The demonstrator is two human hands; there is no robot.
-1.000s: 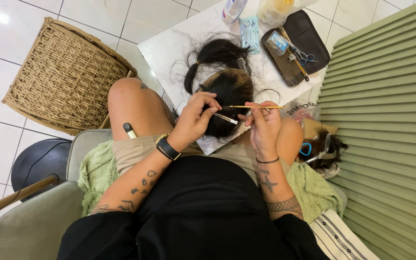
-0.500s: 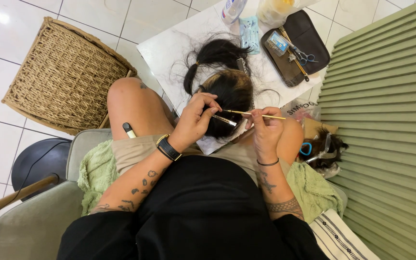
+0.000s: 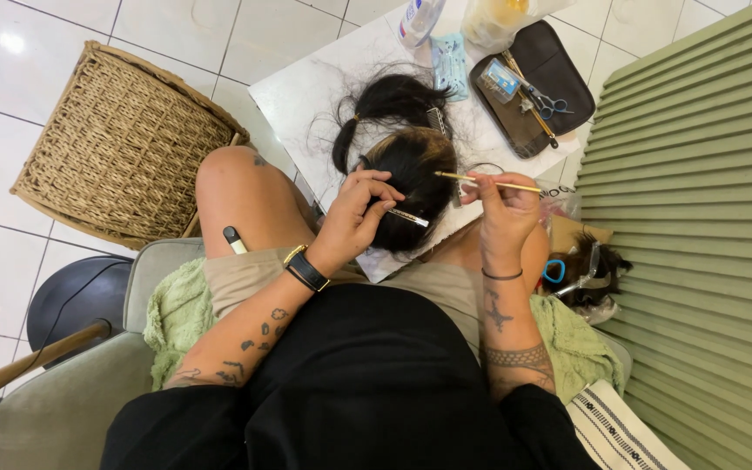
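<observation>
A black wig (image 3: 411, 174) lies on a white board (image 3: 306, 91) across my knees, part of it tied into a ponytail. My left hand (image 3: 354, 218) presses on the wig's left side and pinches a strand beside a silver hair clip (image 3: 408, 216). My right hand (image 3: 506, 209) is raised off the wig's right side and grips a thin yellow needle tool (image 3: 489, 182), its tip pointing left over the hair. A black watch sits on my left wrist.
A dark tray (image 3: 559, 65) with scissors (image 3: 548, 103) and small tools lies at the board's far right, next to bottles. A wicker basket (image 3: 119, 139) stands on the tiled floor at left. A green ribbed panel (image 3: 698, 218) rises at right. More hair and clips (image 3: 580, 270) sit by my right thigh.
My right hand has lifted up and to the right, carrying the yellow needle tool away from the hair clip. My left hand stays on the wig.
</observation>
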